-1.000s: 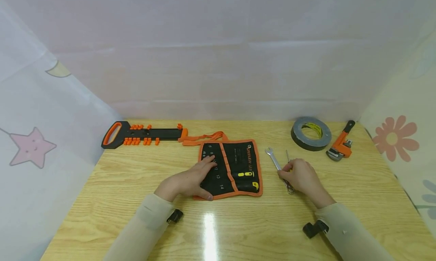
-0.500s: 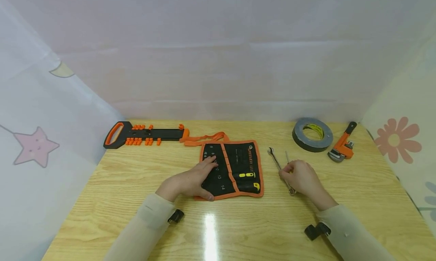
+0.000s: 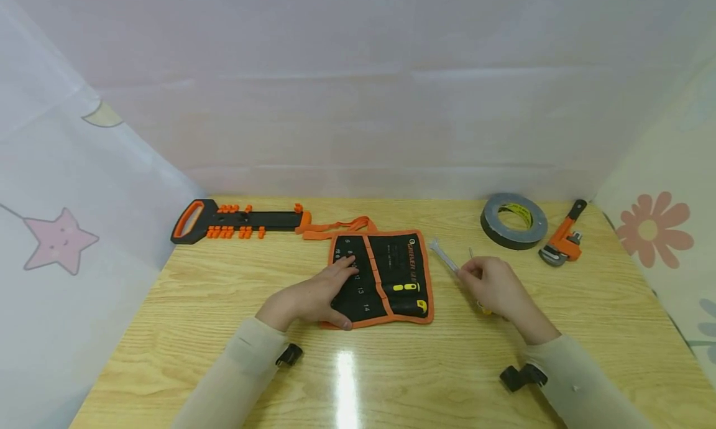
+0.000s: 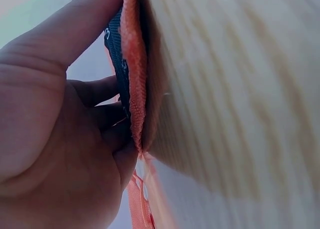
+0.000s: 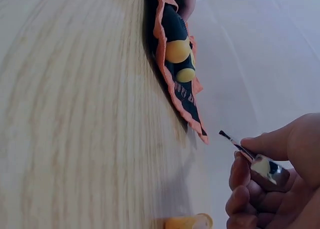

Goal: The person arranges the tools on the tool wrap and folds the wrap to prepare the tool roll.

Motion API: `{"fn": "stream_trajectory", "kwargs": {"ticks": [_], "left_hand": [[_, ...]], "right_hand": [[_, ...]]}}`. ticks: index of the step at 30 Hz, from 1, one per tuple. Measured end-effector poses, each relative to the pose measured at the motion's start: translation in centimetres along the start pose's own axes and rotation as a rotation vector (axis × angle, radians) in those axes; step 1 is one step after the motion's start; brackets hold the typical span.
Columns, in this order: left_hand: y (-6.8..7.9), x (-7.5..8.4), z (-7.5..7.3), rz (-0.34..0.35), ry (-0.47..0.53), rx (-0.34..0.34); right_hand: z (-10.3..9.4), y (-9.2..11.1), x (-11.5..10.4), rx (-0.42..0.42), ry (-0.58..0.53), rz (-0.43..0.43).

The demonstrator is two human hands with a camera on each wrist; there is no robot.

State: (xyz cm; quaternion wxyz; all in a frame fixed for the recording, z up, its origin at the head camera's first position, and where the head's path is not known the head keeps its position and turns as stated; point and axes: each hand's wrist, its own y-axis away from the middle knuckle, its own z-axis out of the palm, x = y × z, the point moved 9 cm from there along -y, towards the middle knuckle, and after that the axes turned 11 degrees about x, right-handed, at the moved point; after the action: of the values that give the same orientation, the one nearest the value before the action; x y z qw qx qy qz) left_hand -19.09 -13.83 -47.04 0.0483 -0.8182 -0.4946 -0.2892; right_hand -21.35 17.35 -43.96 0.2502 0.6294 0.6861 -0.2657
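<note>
My right hand (image 3: 492,286) pinches a silver combination wrench (image 3: 445,257) between thumb and fingers. The wrench's open end points away and left, toward the pouch; in the right wrist view its near end (image 5: 270,170) shows within the fingers. Below this hand lies a screwdriver, its yellow handle (image 5: 187,222) and thin shaft tip (image 3: 471,253) showing, the middle hidden. My left hand (image 3: 313,295) rests on a black tool pouch (image 3: 396,255) with orange trim, fingers spread over numbered slots and thumb along the near edge. Yellow-ended tools (image 5: 177,51) sit in the pouch's right-hand pockets.
A black and orange rack with a handle (image 3: 240,221) lies at the back left. Orange ties (image 3: 338,225) trail from the pouch toward it. A tape roll (image 3: 513,222) and an orange pipe wrench (image 3: 562,237) lie at the back right. White fabric walls surround the table.
My right hand has picked the wrench up and swung its open end left, toward the pouch. The screwdriver's yellow handle now shows beneath that hand. My left hand stays on the pouch.
</note>
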Motion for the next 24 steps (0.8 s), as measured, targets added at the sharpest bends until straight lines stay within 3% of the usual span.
{"fn": "stream_trajectory", "kwargs": {"ticks": [7, 24], "left_hand": [[0.0, -0.1, 0.0, -0.002, 0.003, 0.000], [0.0, -0.1, 0.0, -0.003, 0.002, -0.003]], "right_hand": [[0.5, -0.5, -1.0, -0.010, -0.034, -0.033], [3.8, -2.1, -3.4, -0.113, -0.037, -0.210]]}}
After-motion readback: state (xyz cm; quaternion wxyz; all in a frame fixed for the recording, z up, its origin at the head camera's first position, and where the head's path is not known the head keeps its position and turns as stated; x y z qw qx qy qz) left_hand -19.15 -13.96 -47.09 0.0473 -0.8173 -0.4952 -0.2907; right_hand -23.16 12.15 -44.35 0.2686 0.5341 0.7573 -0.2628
